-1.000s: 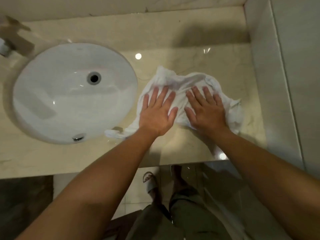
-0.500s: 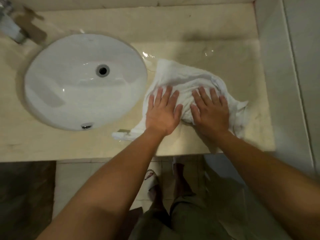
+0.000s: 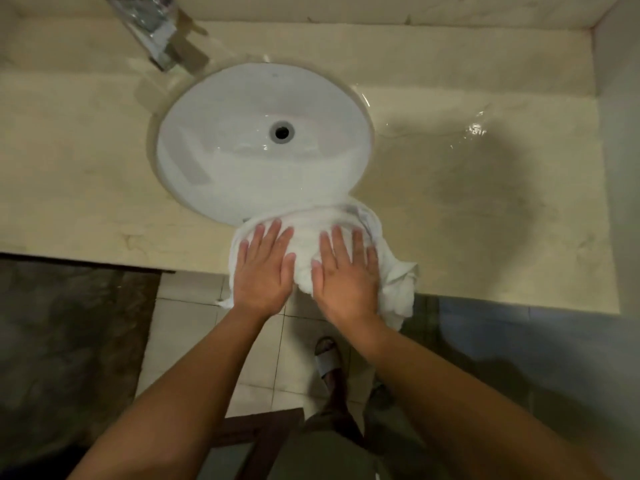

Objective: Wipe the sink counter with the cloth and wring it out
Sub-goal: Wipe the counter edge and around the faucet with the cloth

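Just beyond both flat hands [image 3: 304,275] on cloth [image 3: 394,285], basin [image 3: 214,161], faucet [image 3: 149,26] behind.

White crumpled cloth [image 3: 322,237] bunched on beige marble counter [image 3: 467,202] front edge, just below oval white sink [image 3: 263,143], one corner overhanging.

Chrome faucet [image 3: 149,29] at the back, tiled floor [image 3: 194,327] below, sandalled foot [image 3: 327,358] on it
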The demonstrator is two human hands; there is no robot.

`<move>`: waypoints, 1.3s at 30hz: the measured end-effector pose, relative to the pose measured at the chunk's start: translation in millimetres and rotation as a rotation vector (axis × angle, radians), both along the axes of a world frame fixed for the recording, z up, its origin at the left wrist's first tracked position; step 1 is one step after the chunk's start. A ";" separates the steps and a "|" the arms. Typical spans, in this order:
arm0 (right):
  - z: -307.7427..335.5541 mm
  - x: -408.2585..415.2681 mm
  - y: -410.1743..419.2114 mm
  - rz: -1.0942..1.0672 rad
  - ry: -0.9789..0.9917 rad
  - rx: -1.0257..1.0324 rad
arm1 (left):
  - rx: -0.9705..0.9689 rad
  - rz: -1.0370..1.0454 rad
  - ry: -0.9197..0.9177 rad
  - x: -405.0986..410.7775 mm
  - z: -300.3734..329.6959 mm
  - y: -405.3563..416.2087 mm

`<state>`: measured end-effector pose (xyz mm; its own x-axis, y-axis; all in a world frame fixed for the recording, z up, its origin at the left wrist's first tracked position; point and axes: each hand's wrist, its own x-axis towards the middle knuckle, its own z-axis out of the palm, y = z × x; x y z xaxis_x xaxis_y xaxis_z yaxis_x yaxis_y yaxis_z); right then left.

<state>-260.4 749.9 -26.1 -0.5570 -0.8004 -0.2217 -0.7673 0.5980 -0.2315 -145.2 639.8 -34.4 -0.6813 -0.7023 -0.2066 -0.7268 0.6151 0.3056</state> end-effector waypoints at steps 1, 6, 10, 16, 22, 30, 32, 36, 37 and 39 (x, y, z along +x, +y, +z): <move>1.2 8.0 -10.3 0.034 -0.021 0.010 | -0.004 0.040 0.002 7.9 -1.0 -7.7; -3.3 7.2 -16.5 0.107 -0.056 -0.011 | -0.044 0.213 0.014 -0.2 -3.0 -1.7; -4.7 -26.4 8.2 0.100 -0.044 -0.070 | -0.017 0.225 0.005 -33.2 -0.4 24.9; -5.2 -100.8 81.2 0.016 0.057 -0.083 | 0.012 0.028 -0.015 -106.2 0.3 78.9; -9.2 -161.6 161.7 -0.180 0.103 -0.020 | 0.021 -0.212 -0.051 -183.6 2.6 137.0; -7.3 -212.1 215.2 -0.479 0.162 0.087 | 0.104 -0.534 -0.062 -277.5 12.7 167.2; -8.5 -216.0 209.9 -0.555 0.173 0.089 | 0.111 -0.559 -0.054 -287.6 13.2 164.4; -12.2 -236.0 196.7 -0.575 0.196 0.088 | 0.125 -0.605 -0.027 -311.1 12.8 146.9; -12.6 -245.5 190.8 -0.583 0.197 0.073 | 0.122 -0.598 -0.014 -320.9 12.3 141.2; -12.7 -266.6 175.7 -0.596 0.181 0.057 | 0.120 -0.574 -0.005 -340.8 12.2 129.6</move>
